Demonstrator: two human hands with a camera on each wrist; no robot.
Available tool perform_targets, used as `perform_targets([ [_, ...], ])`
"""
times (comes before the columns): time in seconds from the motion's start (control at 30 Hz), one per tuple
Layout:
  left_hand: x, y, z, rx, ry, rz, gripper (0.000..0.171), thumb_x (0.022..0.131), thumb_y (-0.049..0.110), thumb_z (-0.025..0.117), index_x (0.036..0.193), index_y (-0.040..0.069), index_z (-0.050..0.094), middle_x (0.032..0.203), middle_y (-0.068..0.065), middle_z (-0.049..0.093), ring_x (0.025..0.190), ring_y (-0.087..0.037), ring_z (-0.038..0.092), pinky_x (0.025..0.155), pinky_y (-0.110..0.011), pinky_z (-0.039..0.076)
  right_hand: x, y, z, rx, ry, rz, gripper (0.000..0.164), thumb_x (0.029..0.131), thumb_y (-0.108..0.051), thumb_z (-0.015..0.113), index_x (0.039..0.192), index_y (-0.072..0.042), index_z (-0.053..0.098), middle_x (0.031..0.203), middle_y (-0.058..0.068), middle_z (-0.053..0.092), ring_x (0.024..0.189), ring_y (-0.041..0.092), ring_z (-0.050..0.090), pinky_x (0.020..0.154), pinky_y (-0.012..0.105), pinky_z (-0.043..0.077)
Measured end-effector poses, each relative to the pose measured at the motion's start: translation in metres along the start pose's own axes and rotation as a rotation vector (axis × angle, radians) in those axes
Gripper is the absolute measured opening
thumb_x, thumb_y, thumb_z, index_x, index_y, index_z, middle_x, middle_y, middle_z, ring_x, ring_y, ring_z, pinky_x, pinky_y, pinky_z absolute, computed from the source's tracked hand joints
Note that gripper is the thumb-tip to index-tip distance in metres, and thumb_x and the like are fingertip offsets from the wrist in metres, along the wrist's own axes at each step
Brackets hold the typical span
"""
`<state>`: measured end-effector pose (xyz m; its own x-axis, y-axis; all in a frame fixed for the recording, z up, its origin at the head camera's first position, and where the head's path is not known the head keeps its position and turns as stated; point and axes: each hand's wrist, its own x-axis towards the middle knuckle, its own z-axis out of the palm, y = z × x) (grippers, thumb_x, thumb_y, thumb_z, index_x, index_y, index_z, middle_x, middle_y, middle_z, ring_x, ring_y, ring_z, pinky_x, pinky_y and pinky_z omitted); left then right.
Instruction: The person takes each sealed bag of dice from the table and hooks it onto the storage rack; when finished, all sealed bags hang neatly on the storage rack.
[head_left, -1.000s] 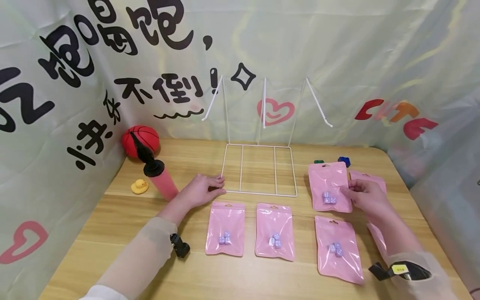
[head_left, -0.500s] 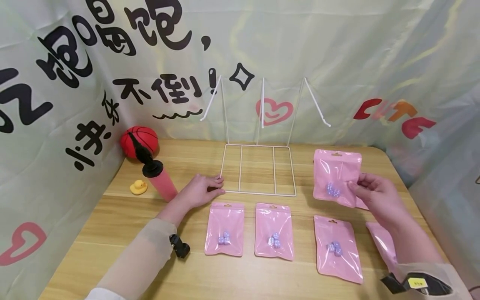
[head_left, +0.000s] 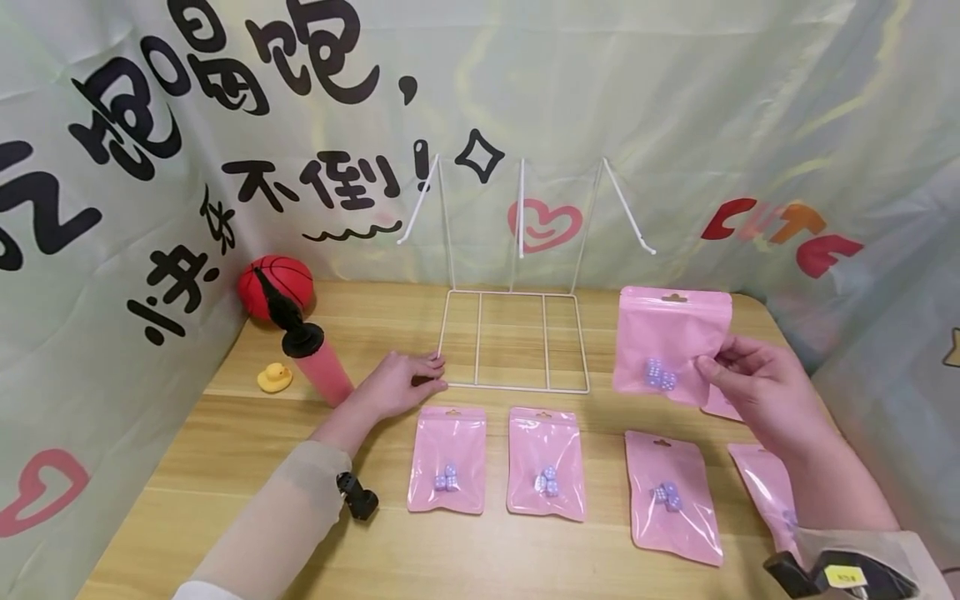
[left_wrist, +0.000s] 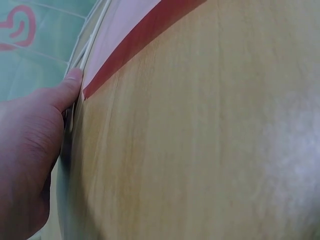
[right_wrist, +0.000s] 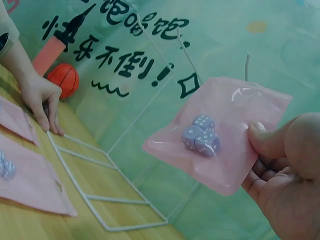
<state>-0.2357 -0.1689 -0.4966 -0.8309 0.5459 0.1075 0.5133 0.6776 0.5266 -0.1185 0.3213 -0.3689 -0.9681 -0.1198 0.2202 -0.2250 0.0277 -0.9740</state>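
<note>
My right hand (head_left: pixel 765 392) pinches a pink zip pouch (head_left: pixel 667 333) by its right edge, thumb in front, holding it upright above the table. Several lilac dice (right_wrist: pixel 200 136) show through its clear front in the right wrist view. At the front left corner of a white wire display rack (head_left: pixel 532 388), my left hand (head_left: pixel 397 385) grips the base wire between thumb and fingers. In the left wrist view the left thumb (left_wrist: pixel 72 80) lies along that wire. Three long prongs slope forward from the rack's top, and nothing hangs on them.
Two pink pouches (head_left: pixel 447 458) (head_left: pixel 546 462) lie before the rack. Another pouch (head_left: pixel 672 500) lies front right, with more partly hidden beneath the right arm. At left stand a pink hand pump (head_left: pixel 321 367), a red toy basketball (head_left: pixel 288 279) and a yellow rubber duck (head_left: pixel 275 377). Printed cloth encloses the table.
My right hand has lifted the pouch up off the right side of the table and turned it upright, facing me. The left hand stays at the rack's corner.
</note>
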Motion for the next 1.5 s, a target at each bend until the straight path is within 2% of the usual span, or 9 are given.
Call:
perform_targets([
  [0.2, -0.001, 0.001, -0.001, 0.000, 0.001, -0.007, 0.037, 0.100, 0.034, 0.077, 0.127, 0.009, 0.077, 0.141, -0.001, 0.066, 0.138, -0.020, 0.056, 0.123, -0.055, 0.030, 0.006, -0.012, 0.009, 0.104, -0.033, -0.066, 0.028, 0.099, 0.021, 0.054, 0.113, 0.006, 0.074, 0.094, 0.008, 0.073, 0.079, 0.015, 0.063, 0.068, 0.019, 0.057],
  [0.53, 0.000, 0.000, 0.000, -0.010, 0.000, -0.002, 0.037, 0.099, 0.033, 0.078, 0.127, 0.008, 0.077, 0.140, -0.002, 0.066, 0.138, -0.019, 0.056, 0.122, -0.054, 0.032, 0.021, -0.031, 0.021, 0.112, -0.049, -0.107, 0.026, 0.099, 0.021, 0.055, 0.116, 0.012, 0.071, 0.096, 0.010, 0.072, 0.082, 0.017, 0.063, 0.073, 0.020, 0.059],
  [0.67, 0.000, -0.001, 0.001, -0.012, 0.002, 0.000, 0.036, 0.099, 0.033, 0.079, 0.126, 0.009, 0.077, 0.139, -0.002, 0.066, 0.138, -0.019, 0.056, 0.121, -0.049, 0.036, 0.027, -0.034, 0.025, 0.140, -0.048, -0.111, 0.025, 0.099, 0.021, 0.055, 0.115, 0.012, 0.072, 0.095, 0.011, 0.073, 0.081, 0.017, 0.064, 0.073, 0.020, 0.059],
  [0.8, 0.000, -0.001, 0.001, -0.013, 0.002, 0.003, 0.036, 0.099, 0.032, 0.079, 0.126, 0.008, 0.077, 0.140, -0.003, 0.066, 0.138, -0.019, 0.056, 0.119, -0.047, 0.039, 0.033, -0.034, 0.028, 0.178, -0.041, -0.103, 0.025, 0.099, 0.022, 0.055, 0.110, 0.010, 0.073, 0.093, 0.009, 0.074, 0.080, 0.015, 0.065, 0.073, 0.019, 0.059],
  [1.07, 0.000, 0.000, 0.000, -0.009, -0.011, -0.007, 0.038, 0.100, 0.033, 0.078, 0.128, 0.009, 0.076, 0.141, -0.002, 0.065, 0.139, -0.020, 0.055, 0.120, -0.050, 0.036, 0.044, -0.027, 0.028, 0.210, -0.070, -0.077, 0.022, 0.100, 0.018, 0.056, 0.111, 0.010, 0.073, 0.093, 0.009, 0.072, 0.082, 0.016, 0.064, 0.074, 0.020, 0.058],
  [1.27, -0.001, 0.003, -0.002, -0.005, -0.007, -0.008, 0.037, 0.099, 0.033, 0.078, 0.127, 0.009, 0.077, 0.140, -0.002, 0.066, 0.138, -0.020, 0.056, 0.120, -0.049, 0.036, 0.052, -0.021, 0.028, 0.240, -0.062, -0.044, 0.021, 0.101, 0.016, 0.057, 0.107, 0.006, 0.075, 0.093, 0.008, 0.073, 0.081, 0.014, 0.066, 0.075, 0.020, 0.059],
  [1.5, 0.000, 0.002, 0.000, -0.018, 0.007, -0.007, 0.035, 0.099, 0.030, 0.080, 0.126, 0.008, 0.077, 0.138, -0.004, 0.067, 0.136, -0.019, 0.058, 0.118, -0.046, 0.041, 0.063, -0.016, 0.027, 0.206, -0.047, -0.032, 0.014, 0.102, 0.012, 0.060, 0.106, 0.006, 0.073, 0.091, 0.008, 0.070, 0.081, 0.015, 0.063, 0.074, 0.020, 0.057],
])
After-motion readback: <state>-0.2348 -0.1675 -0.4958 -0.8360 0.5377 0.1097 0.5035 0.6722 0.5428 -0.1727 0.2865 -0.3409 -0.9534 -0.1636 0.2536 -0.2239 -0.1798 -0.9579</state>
